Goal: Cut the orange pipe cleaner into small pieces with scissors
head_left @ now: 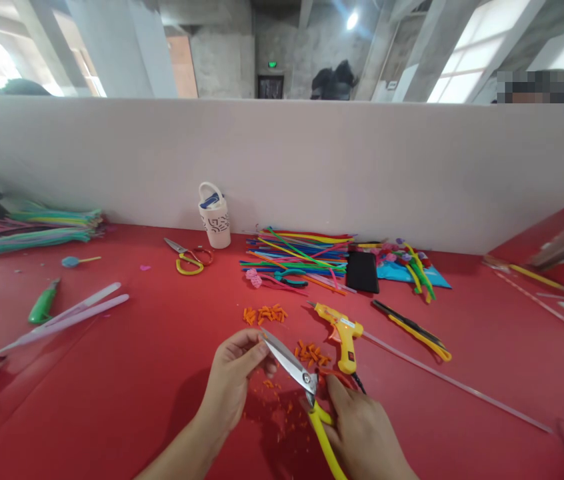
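My right hand (362,427) is closed around the yellow and red handles of a pair of scissors (287,360), whose blades point up and to the left. At the blade tips, my left hand (239,373) pinches a small orange piece, mostly hidden by the fingers. Short cut orange pieces (272,313) lie in piles just beyond my left hand. Another pile of orange pieces (312,353) sits between the scissors and a yellow hot glue gun (343,333). Fine orange scraps (289,410) are scattered on the red table beneath my hands.
A clear glue stick (457,380) runs right from the glue gun. Farther back lie colourful pipe cleaners (297,253), a black phone (362,272), a second pair of scissors (187,259) and a white cup (216,223). A white partition (282,167) closes off the table's back.
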A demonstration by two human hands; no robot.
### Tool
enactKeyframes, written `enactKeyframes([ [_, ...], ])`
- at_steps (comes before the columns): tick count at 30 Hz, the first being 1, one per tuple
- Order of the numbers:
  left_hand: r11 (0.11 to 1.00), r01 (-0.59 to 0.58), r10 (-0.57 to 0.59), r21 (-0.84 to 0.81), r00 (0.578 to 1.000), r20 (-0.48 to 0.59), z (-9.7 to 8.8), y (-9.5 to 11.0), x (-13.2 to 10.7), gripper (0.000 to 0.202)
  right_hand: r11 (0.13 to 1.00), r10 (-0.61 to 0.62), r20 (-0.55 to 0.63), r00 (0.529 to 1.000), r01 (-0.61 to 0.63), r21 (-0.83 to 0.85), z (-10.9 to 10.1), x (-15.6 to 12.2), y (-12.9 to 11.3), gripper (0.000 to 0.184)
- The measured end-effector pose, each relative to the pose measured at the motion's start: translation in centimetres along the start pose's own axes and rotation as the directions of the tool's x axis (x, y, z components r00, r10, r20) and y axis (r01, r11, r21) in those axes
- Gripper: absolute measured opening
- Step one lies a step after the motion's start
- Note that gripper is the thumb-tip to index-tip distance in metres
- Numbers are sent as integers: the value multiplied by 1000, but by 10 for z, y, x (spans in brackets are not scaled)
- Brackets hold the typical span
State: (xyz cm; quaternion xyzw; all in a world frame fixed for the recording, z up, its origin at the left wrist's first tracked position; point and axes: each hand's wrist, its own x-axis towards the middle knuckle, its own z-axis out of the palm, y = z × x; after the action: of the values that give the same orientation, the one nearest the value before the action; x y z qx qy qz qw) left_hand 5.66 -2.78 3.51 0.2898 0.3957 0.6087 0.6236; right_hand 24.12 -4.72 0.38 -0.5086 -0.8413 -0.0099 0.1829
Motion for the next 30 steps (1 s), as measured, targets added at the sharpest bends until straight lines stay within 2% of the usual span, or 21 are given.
enactKeyframes([
  [12,1000,2,-2,30,1000,5,-1,1,0,6,999,-18,-23,1000,17,-47,-3,0,0,13],
  [16,999,8,-8,33,1000,-1,-1,1,0,7,1000,20,-18,1000,-20,-22,-1,1,2,16],
  [19,1000,9,-9,27,1000,-1,-2,0,0,6,986,128,87,988,-136,96,-2,4,2,25],
  [22,999,24,-25,38,999,22,-3,-1,0,6,941,204,236,950,-256,219,-9,10,-1,31],
  [25,991,74,-83,110,994,76,-2,-4,1,5,842,257,306,916,-368,395,-15,16,-6,30],
  [28,949,118,-161,293,979,125,0,-9,0,4,595,298,325,898,-441,672,-18,21,-11,24],
  [30,884,50,-142,465,976,167,2,-11,-2,4,463,306,331,893,-443,768,-18,23,-14,18],
])
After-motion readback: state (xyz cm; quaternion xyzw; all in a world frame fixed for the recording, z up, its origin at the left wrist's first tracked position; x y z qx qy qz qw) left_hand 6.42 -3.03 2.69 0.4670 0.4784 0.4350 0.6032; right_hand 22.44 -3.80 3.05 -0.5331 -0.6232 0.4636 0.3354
